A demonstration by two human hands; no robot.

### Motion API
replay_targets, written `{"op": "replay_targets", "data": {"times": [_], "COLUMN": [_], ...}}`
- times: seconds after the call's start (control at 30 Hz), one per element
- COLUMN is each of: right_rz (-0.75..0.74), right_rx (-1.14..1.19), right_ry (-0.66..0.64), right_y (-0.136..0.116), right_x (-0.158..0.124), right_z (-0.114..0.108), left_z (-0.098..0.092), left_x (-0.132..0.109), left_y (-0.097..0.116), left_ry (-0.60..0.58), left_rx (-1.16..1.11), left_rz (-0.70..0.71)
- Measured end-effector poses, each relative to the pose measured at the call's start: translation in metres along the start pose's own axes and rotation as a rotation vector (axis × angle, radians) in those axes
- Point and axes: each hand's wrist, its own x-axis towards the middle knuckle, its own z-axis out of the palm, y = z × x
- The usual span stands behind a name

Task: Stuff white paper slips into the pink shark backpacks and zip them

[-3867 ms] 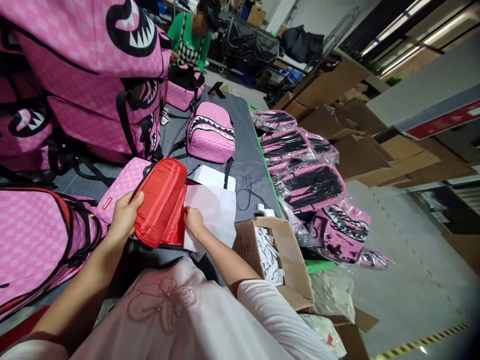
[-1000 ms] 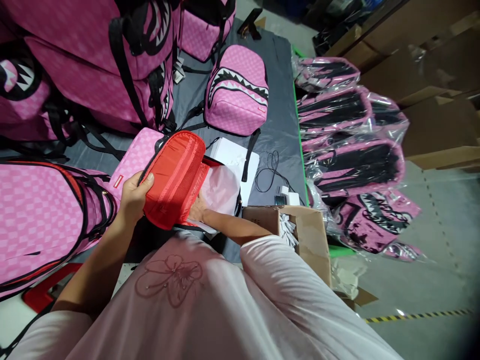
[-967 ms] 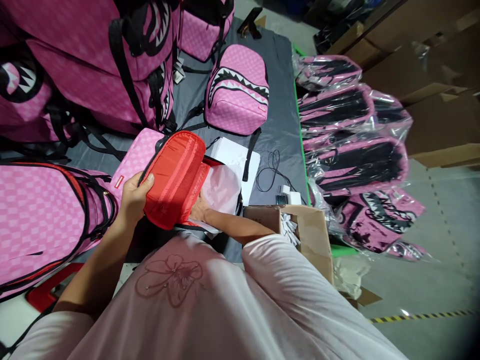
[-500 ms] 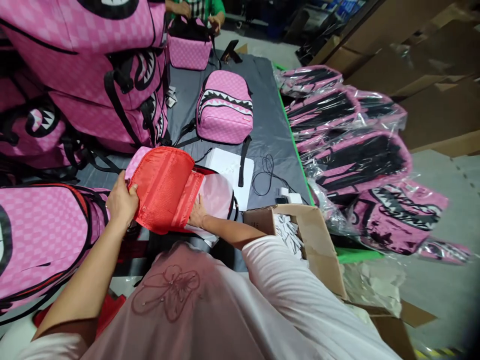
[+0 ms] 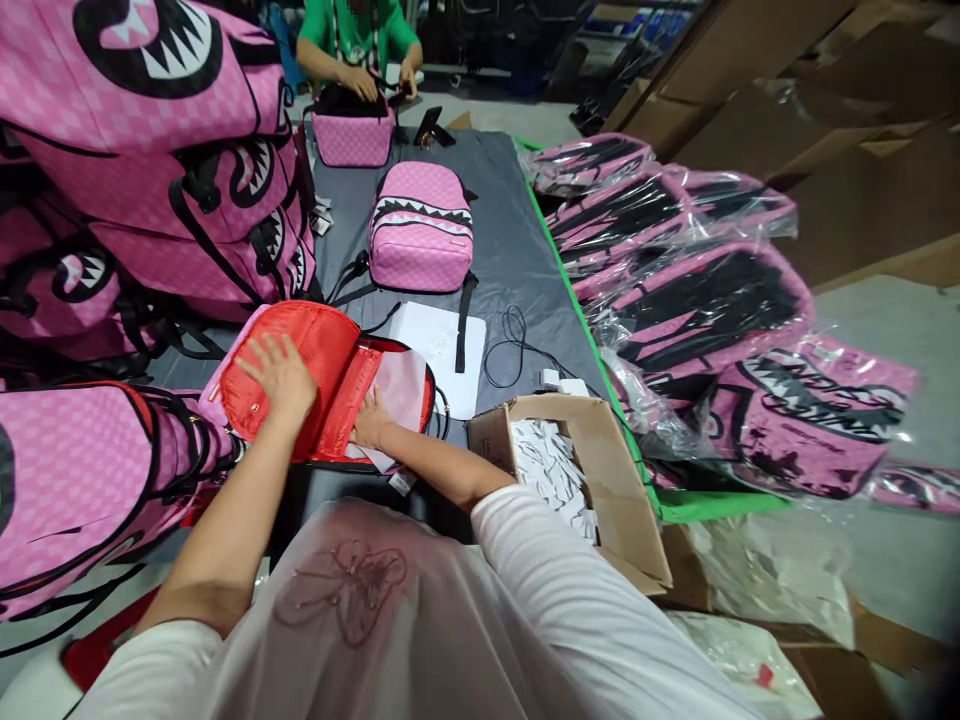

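Observation:
An unzipped pink backpack lies spread out on the table in front of me, its red lining showing. My left hand is over the red inside of the opened flap, fingers spread, slightly blurred. Down in the main compartment, my right hand rests on a pale translucent sheet, with part of its fingers hidden by the red inner panel. A small white tag hangs at the bag's near edge. Farther up stands a closed pink backpack with a shark-mouth print.
Pink bags are piled high on the left. A cardboard box holding white slips stands right of my right arm. Plastic-wrapped bags lie beyond the table's green edge. Across the table, a person in green handles a pink bag.
My left hand has let go of the flap's edge and moved onto its red inner face, fingers spreading. The flap now lies farther back. My right hand stays inside the bag.

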Motion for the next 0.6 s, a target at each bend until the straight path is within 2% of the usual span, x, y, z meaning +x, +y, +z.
{"op": "replay_targets", "data": {"times": [0.07, 0.1, 0.17, 0.23, 0.27, 0.3, 0.33, 0.37, 0.43, 0.5, 0.53, 0.6], "right_rz": [-0.032, -0.038, -0.014, 0.04, 0.048, 0.035, 0.001, -0.045, -0.134, -0.212, -0.248, -0.314], "right_rx": [-0.04, -0.047, -0.044, -0.061, -0.076, -0.092, -0.105, -0.116, -0.122, -0.117, -0.112, -0.104], "right_ry": [0.006, 0.022, 0.102, 0.158, 0.165, 0.161, 0.149, 0.135, 0.105, 0.059, 0.033, -0.024], "right_y": [0.016, 0.027, 0.052, 0.076, 0.087, 0.095, 0.103, 0.108, 0.114, 0.116, 0.116, 0.116], "right_x": [-0.025, -0.041, -0.077, -0.109, -0.121, -0.13, -0.136, -0.138, -0.136, -0.129, -0.124, -0.113], "right_z": [-0.012, -0.017, -0.026, -0.031, -0.031, -0.031, -0.03, -0.03, -0.029, -0.03, -0.032, -0.033], "left_z": [0.007, 0.01, 0.014, 0.02, 0.025, 0.03, 0.036, 0.044, 0.062, 0.083, 0.092, 0.107], "left_x": [-0.003, -0.002, 0.006, 0.018, 0.023, 0.025, 0.025, 0.023, 0.014, 0.004, 0.0, -0.004], "left_y": [0.019, 0.024, 0.029, 0.032, 0.036, 0.042, 0.05, 0.06, 0.078, 0.087, 0.087, 0.079], "left_ry": [0.127, 0.167, 0.171, 0.098, 0.077, 0.079, 0.101, 0.12, 0.069, -0.09, -0.155, -0.221], "left_rx": [-0.102, -0.146, -0.211, -0.239, -0.242, -0.243, -0.246, -0.253, -0.284, -0.302, -0.297, -0.281], "left_rz": [0.102, 0.109, -0.007, -0.196, -0.256, -0.259, -0.193, -0.052, 0.393, 0.79, 0.896, 0.945]}}
